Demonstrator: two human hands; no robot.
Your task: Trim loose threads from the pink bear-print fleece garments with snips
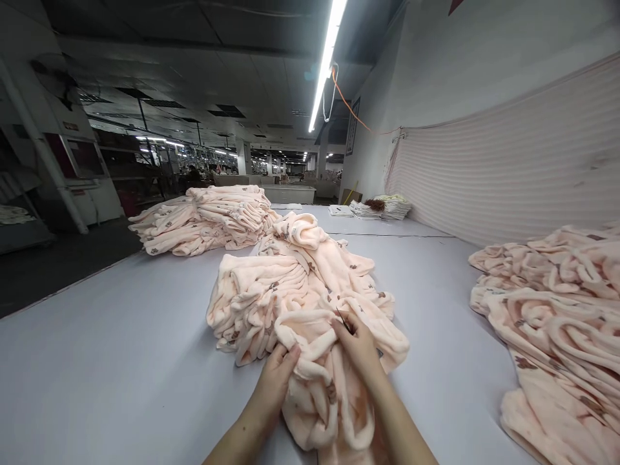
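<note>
A pale pink fleece garment (310, 420) with small brown prints lies bunched at the near middle of the table. On its left side, my left hand (278, 374) pinches the thick folded edge between thumb and fingers. My right hand (356, 339) is closed at the upper right of the same garment, holding a small dark pointed tool (343, 319), whose tip sticks up past the fingers; its full shape is hidden. Just beyond both hands, a heap of similar pink garments (261, 290) touches the garment.
Another folded pink pile (217, 216) sits at the back left, and more pink garments (557, 323) lie at the right. White stacks (394, 208) stand at the far end of the pale table (121, 361). A striped cloth (508, 148) hangs along the right wall.
</note>
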